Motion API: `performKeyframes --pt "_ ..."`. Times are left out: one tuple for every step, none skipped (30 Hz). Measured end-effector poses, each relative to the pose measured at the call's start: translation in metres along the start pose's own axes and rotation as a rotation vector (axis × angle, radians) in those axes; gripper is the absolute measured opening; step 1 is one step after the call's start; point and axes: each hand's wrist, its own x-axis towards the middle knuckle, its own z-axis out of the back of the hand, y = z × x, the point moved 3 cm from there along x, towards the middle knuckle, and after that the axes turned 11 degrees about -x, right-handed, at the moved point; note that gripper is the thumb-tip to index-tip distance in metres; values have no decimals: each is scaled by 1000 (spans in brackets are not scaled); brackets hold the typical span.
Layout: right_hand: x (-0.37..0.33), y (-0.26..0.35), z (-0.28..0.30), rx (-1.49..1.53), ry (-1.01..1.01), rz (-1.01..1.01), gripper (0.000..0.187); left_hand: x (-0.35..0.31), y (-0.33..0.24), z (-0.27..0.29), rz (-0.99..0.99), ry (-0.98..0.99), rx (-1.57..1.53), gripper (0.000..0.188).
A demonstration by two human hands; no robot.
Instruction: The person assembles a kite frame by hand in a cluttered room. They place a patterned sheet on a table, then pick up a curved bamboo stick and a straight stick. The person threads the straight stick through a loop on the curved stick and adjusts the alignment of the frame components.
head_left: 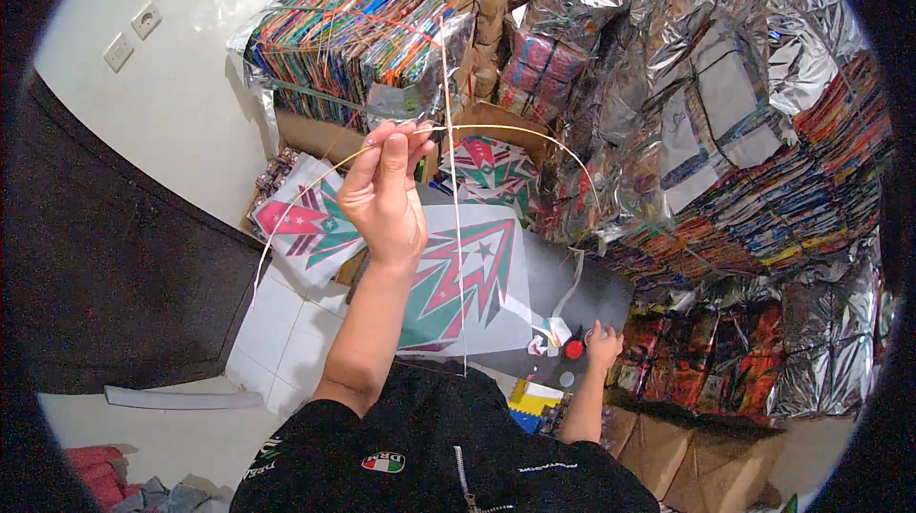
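Note:
My left hand [391, 188] is raised in the middle of the view, its fingers pinched on a light kite frame near its crossing. The frame is a straight thin stick [456, 217] standing upright, with a bowed thin stick [534, 133] across it, both ends curving down. Below it on the dark table lies a translucent kite sheet [477, 265] with a red, green and black star pattern. Low on the right, my right hand [603, 346] is at the table's edge with fingers apart, beside a small red round object [573, 349].
More patterned sheets lie at the left [315, 217] and in a cardboard box [506, 117] behind. Wrapped stacks of colourful folded sheets [353, 45] and silvery bundles [706, 112] crowd the back and right. A dark panel [124, 255] stands at left.

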Motion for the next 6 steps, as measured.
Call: performKeyframes --pt "1 -1 -2 1 -10 6 57 0 2 0 3 2 0 20" --pt "2 0 -1 36 -23 0 57 0 2 -1 6 3 1 20" --pt "3 1 1 70 -36 -7 57 0 3 -2 10 5 2 20" --pt "3 1 3 105 -49 -14 57 0 4 -3 6 -6 -2 20" --pt "4 -1 4 129 -53 -38 58 0 5 -5 2 -16 -8 20" --pt "3 -4 6 152 -57 -63 59 0 6 -7 -2 -27 -15 20"
